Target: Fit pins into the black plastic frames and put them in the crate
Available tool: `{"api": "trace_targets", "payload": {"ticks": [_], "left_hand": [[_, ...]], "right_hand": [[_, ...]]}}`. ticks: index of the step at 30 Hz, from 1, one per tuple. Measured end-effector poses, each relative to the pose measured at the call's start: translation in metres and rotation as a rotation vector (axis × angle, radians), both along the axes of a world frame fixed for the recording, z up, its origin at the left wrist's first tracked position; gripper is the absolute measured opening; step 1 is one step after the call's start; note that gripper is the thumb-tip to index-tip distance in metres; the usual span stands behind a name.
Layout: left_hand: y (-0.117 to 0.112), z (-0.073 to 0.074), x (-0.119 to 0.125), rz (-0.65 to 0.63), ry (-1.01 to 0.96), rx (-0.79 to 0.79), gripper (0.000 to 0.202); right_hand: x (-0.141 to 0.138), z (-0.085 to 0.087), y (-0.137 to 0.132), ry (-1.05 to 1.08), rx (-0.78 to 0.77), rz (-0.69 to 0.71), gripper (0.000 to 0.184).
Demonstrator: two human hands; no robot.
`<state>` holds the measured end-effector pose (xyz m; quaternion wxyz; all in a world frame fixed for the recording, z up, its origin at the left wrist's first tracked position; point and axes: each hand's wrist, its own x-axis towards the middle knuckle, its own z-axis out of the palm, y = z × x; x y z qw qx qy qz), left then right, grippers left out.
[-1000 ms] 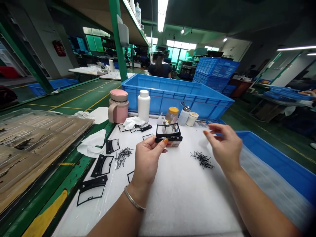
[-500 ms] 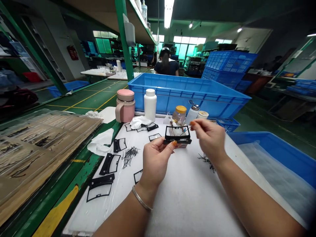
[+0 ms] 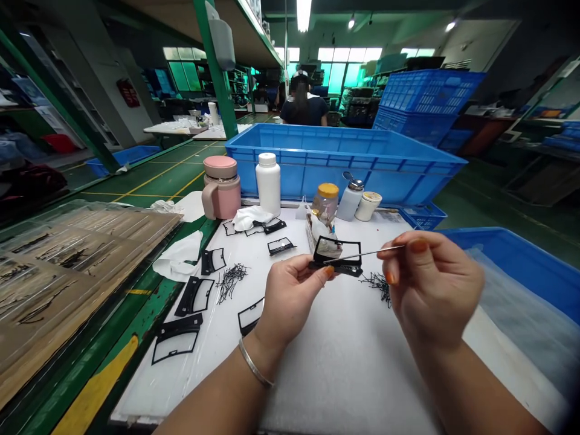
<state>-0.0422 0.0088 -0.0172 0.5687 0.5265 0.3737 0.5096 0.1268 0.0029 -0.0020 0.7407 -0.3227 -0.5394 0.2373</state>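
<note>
My left hand point(image 3: 294, 293) pinches a small black plastic frame point(image 3: 348, 266) by its lower left edge, holding it up above the white tabletop. In my right hand point(image 3: 430, 278) is a thin, pointed metal tool point(image 3: 369, 252), gripped between thumb and fingers. Its tip reaches left to the frame's lower bar, near my left thumb; whether it has one prong or two is hard to make out. Below and behind the frame lies a pile of thin black strips point(image 3: 378, 287). Another pile of black strips point(image 3: 232, 279) lies left of my left hand.
More black frames point(image 3: 194, 296) lie along the table's left side. Behind stand a pink mug point(image 3: 222, 190), a white bottle point(image 3: 268, 187), a yellow-lidded jar point(image 3: 327, 199), a dispenser bottle point(image 3: 350, 202) and a large blue crate point(image 3: 299, 160). Another blue bin point(image 3: 507, 248) is at the right.
My right hand has moved right and nearer, and the metal tool now shows in it, reaching to the frame. The frame has shifted slightly right and tilted; the view has shifted a little.
</note>
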Motion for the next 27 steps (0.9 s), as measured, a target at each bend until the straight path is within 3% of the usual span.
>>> {"api": "trace_targets", "payload": {"ticks": [8,13,20,27], "left_hand": [[0.0,-0.002,0.002,-0.036,-0.006,-0.021,0.015],[0.001,-0.004,0.001,-0.057,-0.028,-0.072,0.016],[0.006,-0.006,-0.002,-0.128,-0.021,-0.165,0.013],[0.006,-0.006,-0.003,-0.129,-0.015,-0.123,0.014]], "right_hand": [[-0.004,-0.008,0.003,-0.062,-0.027,-0.077,0.013],[-0.001,-0.005,0.002,-0.018,-0.038,-0.065,0.012],[0.01,0.003,0.006,-0.027,-0.017,-0.152,0.014],[0.014,0.002,0.006,-0.059,-0.034,-0.171,0.014]]}}
